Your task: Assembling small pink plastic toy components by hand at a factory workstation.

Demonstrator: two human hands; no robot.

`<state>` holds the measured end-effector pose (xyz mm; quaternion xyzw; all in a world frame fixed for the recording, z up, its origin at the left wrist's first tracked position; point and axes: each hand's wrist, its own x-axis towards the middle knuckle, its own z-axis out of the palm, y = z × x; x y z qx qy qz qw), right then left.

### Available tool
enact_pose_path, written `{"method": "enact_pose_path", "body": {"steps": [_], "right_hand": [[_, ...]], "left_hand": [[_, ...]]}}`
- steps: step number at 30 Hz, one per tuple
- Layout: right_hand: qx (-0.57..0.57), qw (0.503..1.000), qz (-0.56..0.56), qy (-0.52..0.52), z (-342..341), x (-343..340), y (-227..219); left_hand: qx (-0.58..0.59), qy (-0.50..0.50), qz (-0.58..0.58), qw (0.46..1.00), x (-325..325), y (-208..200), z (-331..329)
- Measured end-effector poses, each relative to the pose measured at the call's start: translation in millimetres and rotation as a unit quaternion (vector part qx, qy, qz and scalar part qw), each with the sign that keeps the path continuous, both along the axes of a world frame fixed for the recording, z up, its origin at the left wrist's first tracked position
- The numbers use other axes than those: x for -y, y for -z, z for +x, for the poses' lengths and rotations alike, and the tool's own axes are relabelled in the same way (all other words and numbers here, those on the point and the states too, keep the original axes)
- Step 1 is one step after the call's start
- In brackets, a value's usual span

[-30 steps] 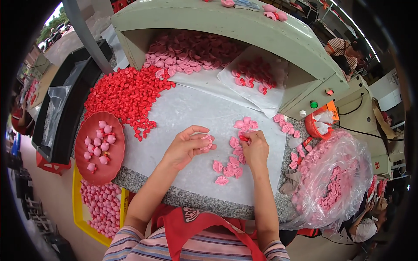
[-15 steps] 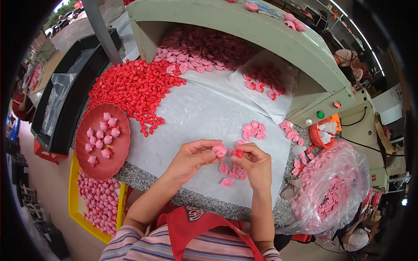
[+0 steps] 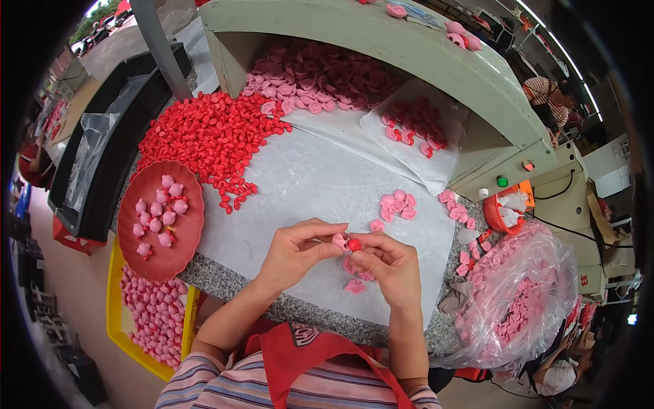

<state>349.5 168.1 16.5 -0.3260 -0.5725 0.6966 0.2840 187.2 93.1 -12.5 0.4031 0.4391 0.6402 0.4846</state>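
Two hands, pink piece, red piece

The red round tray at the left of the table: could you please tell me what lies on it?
On the red round tray lie about ten small pink pieces, loosely clustered; much of its surface is bare. Whatever lies beneath the tray is covered.

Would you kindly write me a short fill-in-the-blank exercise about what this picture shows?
1. The left hand and right hand together pinch a pink piece and a small ____ piece.
2. The round red plate holds ____ pieces.
3. The yellow tray sits ____ the plate.

Missing words: red; pink; below
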Motion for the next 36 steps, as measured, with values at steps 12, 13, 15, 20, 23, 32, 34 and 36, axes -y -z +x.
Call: {"method": "enact_pose_path", "body": {"steps": [12, 13, 15, 20, 23, 32, 34, 36], "right_hand": [[0.071, 0.997, 0.013, 0.033, 6, 19, -11], [0.071, 0.997, 0.014, 0.034, 7, 17, -11], [0.079, 0.992, -0.095, 0.02, 10, 11, -11], [0.014, 0.994, -0.086, -0.06, 22, 10, -12], [0.06, 0.998, -0.024, -0.015, 19, 25, -21], [0.247, 0.911, 0.313, 0.108, 6, 31, -15], [0.261, 0.912, 0.302, 0.098, 6, 30, -13], [0.221, 0.914, 0.328, 0.094, 5, 28, -2]], "left_hand": [[0.106, 0.014, -0.093, 0.99, 5, -6, 12], [0.106, 0.015, -0.093, 0.99, 7, -6, 16], [0.067, -0.009, -0.076, 0.995, 11, -9, 21], [0.087, 0.108, -0.127, 0.982, 2, -18, 9], [0.087, 0.111, -0.083, 0.986, 1, -9, 14], [0.132, 0.089, -0.124, 0.979, 1, -4, 18], [0.122, 0.112, -0.137, 0.977, 2, -7, 16], [0.086, 0.092, -0.119, 0.985, 4, -9, 16]]}}
